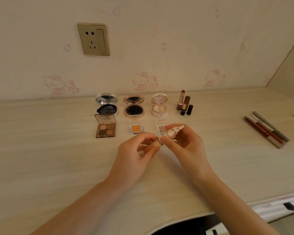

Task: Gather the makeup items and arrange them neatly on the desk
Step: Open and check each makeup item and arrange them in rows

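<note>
bare desk [41,150] leftward (compacts [134,106] behind, pencils [268,129] right)

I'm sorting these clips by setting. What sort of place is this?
Probably a bedroom or dorm dressing desk at home. Cartoon-cat wallpaper covers the wall behind a pale desk, with a wall socket above, and open compacts and lipsticks stand in a row.

Surface [41,150]: three open compacts [134,106] in a row beyond the hands [159,150]; three palettes [106,126] just before them, nearer the hands; lipsticks [184,103] standing right of the compacts; pencils [266,129] lying far right of the right hand.
</note>
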`<state>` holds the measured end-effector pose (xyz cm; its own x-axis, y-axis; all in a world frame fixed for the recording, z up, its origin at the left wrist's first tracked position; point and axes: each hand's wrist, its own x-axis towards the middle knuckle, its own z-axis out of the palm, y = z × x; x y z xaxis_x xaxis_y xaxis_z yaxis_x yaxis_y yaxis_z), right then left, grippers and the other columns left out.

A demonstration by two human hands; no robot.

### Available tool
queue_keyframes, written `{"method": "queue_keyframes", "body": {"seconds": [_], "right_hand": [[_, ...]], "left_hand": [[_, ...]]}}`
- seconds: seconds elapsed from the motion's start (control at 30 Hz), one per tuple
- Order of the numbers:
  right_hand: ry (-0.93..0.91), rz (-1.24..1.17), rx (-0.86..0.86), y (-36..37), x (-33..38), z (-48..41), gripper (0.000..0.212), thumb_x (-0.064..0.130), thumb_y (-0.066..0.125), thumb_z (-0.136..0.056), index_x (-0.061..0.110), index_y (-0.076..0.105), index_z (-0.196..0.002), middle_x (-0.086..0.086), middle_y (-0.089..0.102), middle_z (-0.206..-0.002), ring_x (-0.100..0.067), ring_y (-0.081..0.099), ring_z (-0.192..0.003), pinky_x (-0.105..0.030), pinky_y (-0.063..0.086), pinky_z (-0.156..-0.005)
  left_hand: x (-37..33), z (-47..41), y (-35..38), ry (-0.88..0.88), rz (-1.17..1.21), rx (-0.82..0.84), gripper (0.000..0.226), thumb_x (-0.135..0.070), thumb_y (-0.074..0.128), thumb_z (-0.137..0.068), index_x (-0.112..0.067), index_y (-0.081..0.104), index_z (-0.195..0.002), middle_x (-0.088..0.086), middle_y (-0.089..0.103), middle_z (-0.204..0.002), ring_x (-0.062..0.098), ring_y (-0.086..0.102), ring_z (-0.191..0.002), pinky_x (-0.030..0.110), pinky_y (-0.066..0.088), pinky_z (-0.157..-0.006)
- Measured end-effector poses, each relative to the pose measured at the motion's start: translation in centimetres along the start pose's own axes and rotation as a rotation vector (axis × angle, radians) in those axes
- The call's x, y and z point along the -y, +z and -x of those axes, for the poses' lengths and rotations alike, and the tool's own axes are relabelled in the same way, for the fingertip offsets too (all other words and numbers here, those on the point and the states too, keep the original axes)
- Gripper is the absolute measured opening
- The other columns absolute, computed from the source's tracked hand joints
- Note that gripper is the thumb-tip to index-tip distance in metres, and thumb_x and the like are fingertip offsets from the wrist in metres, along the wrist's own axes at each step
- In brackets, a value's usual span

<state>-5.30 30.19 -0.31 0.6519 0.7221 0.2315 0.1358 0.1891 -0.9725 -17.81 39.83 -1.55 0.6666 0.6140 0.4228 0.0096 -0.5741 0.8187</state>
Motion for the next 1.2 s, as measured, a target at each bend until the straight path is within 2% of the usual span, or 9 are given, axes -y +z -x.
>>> {"method": "queue_keyframes", "body": {"seconds": [0.1,0.23,0.4,0.53,0.7,0.83,1.0,1.13,1.2], "right_hand": [[0.017,-0.06,0.031,-0.01,0.07,0.09,0.04,-0.004,0.07,-0.08,0.013,0.06,-0.114,-0.007,0.069,-0.103,-0.015,0.067,-0.098,-0.023,0.053,-0.08],[0.01,0.003,0.001,0.08,0.05,0.02,0.031,0.002,0.075,-0.077,0.011,0.062,-0.104,-0.003,0.069,-0.096,-0.014,0.067,-0.092,-0.021,0.053,-0.075],[0.029,-0.088,0.027,0.07,0.07,0.15,0.04,-0.003,0.07,-0.079,0.012,0.057,-0.114,-0.004,0.07,-0.106,-0.015,0.067,-0.102,-0.025,0.054,-0.083],[0.015,0.023,-0.023,0.01,0.15,-0.02,0.026,0.006,0.075,-0.077,0.013,0.063,-0.099,0.0,0.071,-0.093,-0.012,0.068,-0.086,-0.021,0.052,-0.075],[0.032,-0.048,-0.003,0.04,0.18,0.17,0.046,-0.002,0.072,-0.078,0.016,0.055,-0.117,-0.001,0.07,-0.102,-0.012,0.068,-0.095,-0.024,0.055,-0.08],[0.035,-0.008,-0.033,0.0,0.13,0.05,0.034,0.003,0.075,-0.076,0.018,0.061,-0.103,-0.001,0.07,-0.096,-0.011,0.068,-0.091,-0.023,0.054,-0.077],[0.026,-0.046,0.004,-0.04,0.05,0.14,0.041,-0.003,0.071,-0.078,0.015,0.056,-0.112,-0.002,0.07,-0.104,-0.011,0.067,-0.1,-0.024,0.054,-0.082],[0.03,0.008,-0.06,-0.18,-0.03,-0.13,0.031,0.005,0.076,-0.076,0.018,0.061,-0.099,0.006,0.071,-0.09,-0.006,0.067,-0.086,-0.017,0.051,-0.073],[0.03,-0.017,-0.035,-0.23,-0.1,-0.16,0.033,-0.001,0.073,-0.077,0.015,0.06,-0.104,0.002,0.072,-0.097,-0.008,0.068,-0.092,-0.019,0.052,-0.077]], "left_hand": [[-0.01,0.0,-0.05,-0.009,0.008,-0.018,0.022,-0.013,0.073,-0.081,-0.025,0.067,-0.099,-0.014,0.068,-0.093,0.003,0.064,-0.093,0.018,0.054,-0.079],[-0.11,0.07,0.03,0.009,-0.009,-0.009,0.023,-0.013,0.073,-0.081,-0.025,0.067,-0.099,-0.013,0.068,-0.091,0.003,0.065,-0.09,0.018,0.054,-0.078],[-0.02,-0.03,-0.05,-0.027,-0.005,-0.014,0.022,-0.014,0.073,-0.081,-0.023,0.067,-0.1,-0.014,0.068,-0.093,0.001,0.064,-0.092,0.017,0.053,-0.078],[-0.07,0.03,0.01,-0.009,-0.017,-0.009,0.021,-0.013,0.074,-0.081,-0.021,0.069,-0.1,-0.013,0.069,-0.092,0.002,0.065,-0.09,0.016,0.053,-0.077],[0.04,-0.07,-0.12,-0.025,-0.021,-0.03,0.021,-0.013,0.075,-0.08,-0.022,0.069,-0.098,-0.013,0.069,-0.091,0.001,0.064,-0.09,0.015,0.053,-0.077],[-0.08,0.12,0.02,0.026,-0.064,0.005,0.02,-0.013,0.074,-0.081,-0.019,0.069,-0.099,-0.011,0.069,-0.091,0.004,0.065,-0.089,0.017,0.053,-0.078],[-0.04,-0.04,-0.05,-0.01,-0.046,-0.027,0.021,-0.013,0.075,-0.08,-0.022,0.068,-0.097,-0.013,0.068,-0.091,0.001,0.065,-0.089,0.016,0.053,-0.077],[-0.06,-0.02,-0.04,-0.012,-0.055,-0.022,0.021,-0.013,0.075,-0.079,-0.02,0.069,-0.098,-0.013,0.069,-0.091,0.001,0.064,-0.089,0.014,0.052,-0.075],[0.03,-0.07,-0.11,-0.031,-0.046,-0.033,0.021,-0.012,0.075,-0.079,-0.019,0.07,-0.099,-0.012,0.069,-0.091,0.0,0.064,-0.09,0.013,0.052,-0.075]]}}
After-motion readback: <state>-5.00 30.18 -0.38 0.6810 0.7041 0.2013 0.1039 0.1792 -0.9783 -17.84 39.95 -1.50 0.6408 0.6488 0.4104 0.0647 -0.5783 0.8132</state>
